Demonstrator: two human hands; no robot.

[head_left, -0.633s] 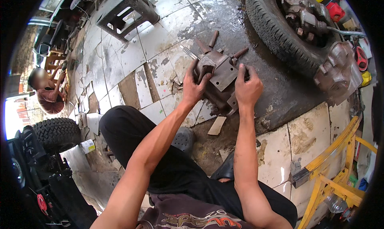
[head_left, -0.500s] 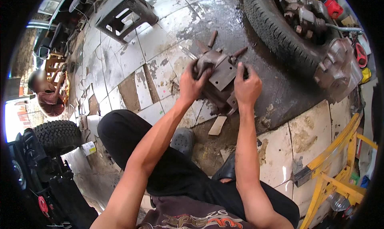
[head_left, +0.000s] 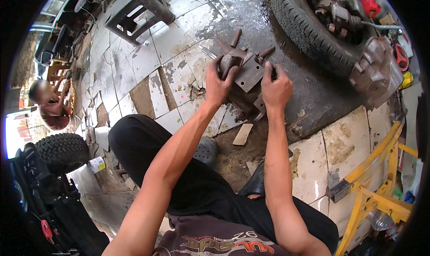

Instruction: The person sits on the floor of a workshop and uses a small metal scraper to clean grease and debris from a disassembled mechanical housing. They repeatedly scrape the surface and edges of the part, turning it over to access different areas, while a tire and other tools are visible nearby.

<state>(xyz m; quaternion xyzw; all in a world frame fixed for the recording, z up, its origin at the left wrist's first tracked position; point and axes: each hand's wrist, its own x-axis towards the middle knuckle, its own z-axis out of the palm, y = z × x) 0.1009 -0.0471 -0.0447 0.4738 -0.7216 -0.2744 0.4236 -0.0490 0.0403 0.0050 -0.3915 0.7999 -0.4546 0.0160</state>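
Observation:
A rusty brown metal casting point(head_left: 245, 74) with protruding studs lies on the wet, cracked tile floor in front of me. My left hand point(head_left: 220, 83) grips its left side, fingers curled over the rounded top part. My right hand point(head_left: 275, 86) holds its right edge, fingertips on the flat plate. Both forearms reach up from the lower edge, above my black trousers. A small flat wooden piece point(head_left: 242, 134) lies on the floor just below the casting.
A large tyre point(head_left: 304, 30) with greasy parts inside lies at the upper right, a grey metal housing point(head_left: 375, 72) beside it. A dark stool point(head_left: 134, 12) stands upper left. A yellow frame point(head_left: 371, 189) is lower right. Another person crouches at the far left, above a knobby tyre point(head_left: 62, 151).
Both hands stay on the metal casting; they and the part have shifted slightly, the left hand gripping higher on the rounded top.

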